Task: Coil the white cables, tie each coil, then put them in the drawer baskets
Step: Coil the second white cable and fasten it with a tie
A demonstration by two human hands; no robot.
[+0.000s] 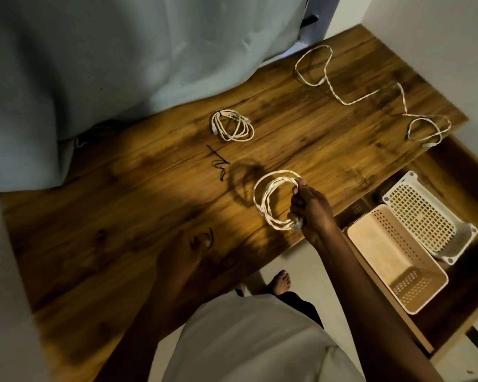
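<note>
A: Where is your right hand (pixel 309 210)?

B: Over the near edge of the desk (pixel 149 188), fingers curled round a white coil (pixel 273 199) that you hold up off the wood. Your grip is on the coil's right side, and a plug end sticks out under your fist.

A: And your left hand (pixel 182 255)?

B: Low over the desk, blurred and in shadow. Your fingertips pinch a dark tie (pixel 204 238) that curves up beside them.

A: What about the other cables?

B: One tied coil (pixel 232 125) lies flat near the middle of the desk, close to the grey curtain (pixel 122 64). A loose cable (pixel 370 89) snakes across the far right corner, with a small loop at its end hanging just over the desk's edge. Two more dark ties (pixel 218 164) lie on the wood between the tied coil and the one you hold.

A: And the baskets?

B: The drawer (pixel 453 307) stands open to your right, below the desk's edge. A cream basket (pixel 392 260) sits nearer you, and a white basket (pixel 425 216) sits tilted just beyond it, the two touching. You cannot tell what the dark shape behind them is
</note>
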